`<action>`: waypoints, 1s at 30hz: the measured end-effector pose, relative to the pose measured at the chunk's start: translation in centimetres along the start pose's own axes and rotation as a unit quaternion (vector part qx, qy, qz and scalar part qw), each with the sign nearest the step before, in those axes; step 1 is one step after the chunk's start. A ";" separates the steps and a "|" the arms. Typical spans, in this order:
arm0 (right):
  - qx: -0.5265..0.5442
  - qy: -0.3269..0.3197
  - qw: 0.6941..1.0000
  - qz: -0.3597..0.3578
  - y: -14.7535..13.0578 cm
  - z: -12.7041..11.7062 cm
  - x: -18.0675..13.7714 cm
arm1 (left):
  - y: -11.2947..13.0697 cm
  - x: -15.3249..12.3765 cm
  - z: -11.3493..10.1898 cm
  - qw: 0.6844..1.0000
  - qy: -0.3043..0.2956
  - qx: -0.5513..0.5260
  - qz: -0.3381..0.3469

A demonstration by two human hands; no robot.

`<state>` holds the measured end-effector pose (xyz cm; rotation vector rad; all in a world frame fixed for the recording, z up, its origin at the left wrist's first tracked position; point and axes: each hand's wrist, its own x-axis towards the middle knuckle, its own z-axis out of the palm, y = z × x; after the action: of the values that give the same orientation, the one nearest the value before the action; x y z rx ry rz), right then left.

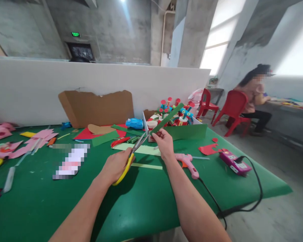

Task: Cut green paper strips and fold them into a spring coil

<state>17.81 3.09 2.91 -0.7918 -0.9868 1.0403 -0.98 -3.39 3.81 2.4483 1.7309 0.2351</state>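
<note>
Cutting seems under way: left hand (116, 164) grips yellow scissors (133, 153), blades apart at the green paper strip (168, 118) pinched in right hand (164, 143), which probably must hold it taut.

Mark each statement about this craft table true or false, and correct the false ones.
1. The left hand holds yellow-handled scissors. True.
2. The right hand pinches a red strip. False: it pinches a green strip, held up at a slant by the scissor blades.
3. A pink glue gun lies on the green table, to the right of the right hand. True.
4. Both red chairs are unoccupied. False: a person sits on the nearer red chair.
5. The cardboard sheet lies flat on the table. False: it stands against the white partition.
</note>
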 end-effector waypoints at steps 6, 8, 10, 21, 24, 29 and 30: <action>0.011 -0.053 0.998 0.039 0.3 0.6 -0.3 | 0.3 -0.1 -0.3 1.000 0.000 0.016 0.007; 0.010 -0.067 0.996 0.049 0.3 0.7 -0.4 | 0.3 -0.1 -0.3 1.000 0.000 0.017 0.006; 0.007 -0.075 0.996 0.051 0.3 0.8 -0.5 | 0.3 -0.1 -0.2 1.000 0.001 0.017 0.005; -0.023 -0.083 0.995 0.052 0.0 1.0 -0.7 | 0.1 0.0 0.2 1.000 0.020 0.004 0.017; -0.010 -0.091 0.994 0.053 0.0 1.0 -0.7 | 0.1 0.0 0.2 1.000 0.021 -0.001 0.021; 0.001 -0.093 0.994 0.056 -0.1 1.0 -0.8 | 0.0 -0.1 0.2 0.999 0.023 -0.005 0.023; 0.000 -0.091 0.994 0.055 -0.2 1.0 -0.8 | 0.0 -0.1 0.2 0.999 0.024 -0.007 0.023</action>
<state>16.82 2.38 3.19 -0.7682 -1.1085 1.2242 -0.95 -3.47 3.64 2.4955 1.6862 0.3117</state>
